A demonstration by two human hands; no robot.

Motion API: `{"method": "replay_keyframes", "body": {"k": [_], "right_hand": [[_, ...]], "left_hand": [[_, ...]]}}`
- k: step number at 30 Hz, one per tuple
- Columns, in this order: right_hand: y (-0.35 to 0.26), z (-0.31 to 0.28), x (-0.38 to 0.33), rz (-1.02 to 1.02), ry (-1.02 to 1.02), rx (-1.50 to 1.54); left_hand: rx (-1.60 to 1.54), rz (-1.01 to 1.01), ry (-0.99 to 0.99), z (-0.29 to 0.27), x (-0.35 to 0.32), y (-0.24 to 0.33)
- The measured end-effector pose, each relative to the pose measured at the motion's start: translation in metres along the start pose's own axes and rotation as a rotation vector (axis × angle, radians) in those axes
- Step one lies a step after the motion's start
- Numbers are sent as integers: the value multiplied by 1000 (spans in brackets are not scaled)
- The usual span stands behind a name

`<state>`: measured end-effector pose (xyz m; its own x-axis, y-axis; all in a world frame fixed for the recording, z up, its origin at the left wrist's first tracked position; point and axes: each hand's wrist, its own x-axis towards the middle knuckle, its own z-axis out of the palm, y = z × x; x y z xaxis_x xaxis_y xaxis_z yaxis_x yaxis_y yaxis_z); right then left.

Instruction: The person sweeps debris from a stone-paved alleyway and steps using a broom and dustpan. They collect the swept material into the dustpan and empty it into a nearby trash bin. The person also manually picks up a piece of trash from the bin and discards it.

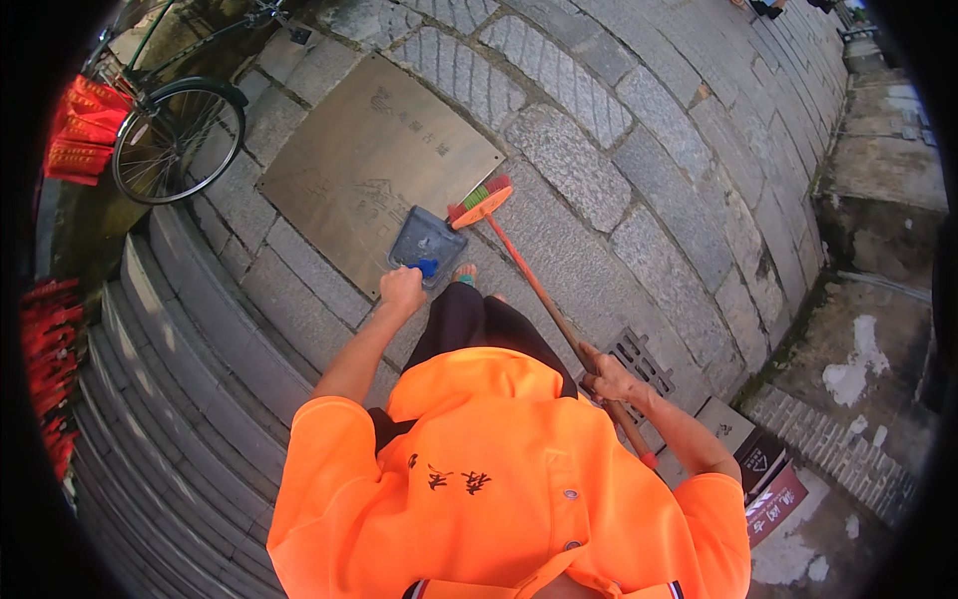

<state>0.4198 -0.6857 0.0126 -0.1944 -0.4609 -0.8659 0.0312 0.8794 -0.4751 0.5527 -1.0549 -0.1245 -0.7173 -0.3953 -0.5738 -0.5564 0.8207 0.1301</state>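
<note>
The left hand is clenched around the blue handle of a grey dustpan, which sits on the stone pavement with its mouth turned away from the person, overlapping the near edge of a large bronze-coloured plaque set flat among the paving stones. The right hand is closed on the long orange-red stick of a broom, gripping it well down its length, with a short stretch of stick running on past the hand toward the lower right. The stick slants up and left from that hand to the broom head, whose orange block and red and green bristles rest on the pavement just beside the right side of the dustpan, at the plaque's right corner. Between dustpan and broom stick a sandalled foot shows below dark trousers, and an orange shirt fills the lower middle of the view. Near the right hand a metal drain grate lies in the pavement. Stone steps curve down the left side, a bicycle stands at the upper left with red bundles next to its wheel, and a dark red sign lies toward the lower right.
</note>
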Motion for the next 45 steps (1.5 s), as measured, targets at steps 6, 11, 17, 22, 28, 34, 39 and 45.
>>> {"method": "replay_keyframes", "body": {"k": [6, 11, 17, 22, 28, 34, 39, 45], "right_hand": [[-9, -21, -84, 94, -132, 344], [-3, -40, -80, 108, 116, 450], [14, -65, -6, 10, 343, 329], [23, -14, 18, -28, 259, 72], [14, 18, -49, 65, -180, 347], [6, -2, -87, 130, -67, 463], [5, -35, -67, 86, 182, 547], [25, -28, -8, 18, 266, 317]], "left_hand": [[-12, -45, -1, -1, 0, -10], [-31, -44, 7, 9, -17, -33], [7, -43, -21, 9, -43, -63], [35, -68, -35, 12, -58, -64], [21, -79, -26, 41, -57, -60], [-16, -102, -19, 35, -72, -67], [-38, -127, -9, 30, -69, -66], [-57, -124, 153, 50, -64, -74]]}}
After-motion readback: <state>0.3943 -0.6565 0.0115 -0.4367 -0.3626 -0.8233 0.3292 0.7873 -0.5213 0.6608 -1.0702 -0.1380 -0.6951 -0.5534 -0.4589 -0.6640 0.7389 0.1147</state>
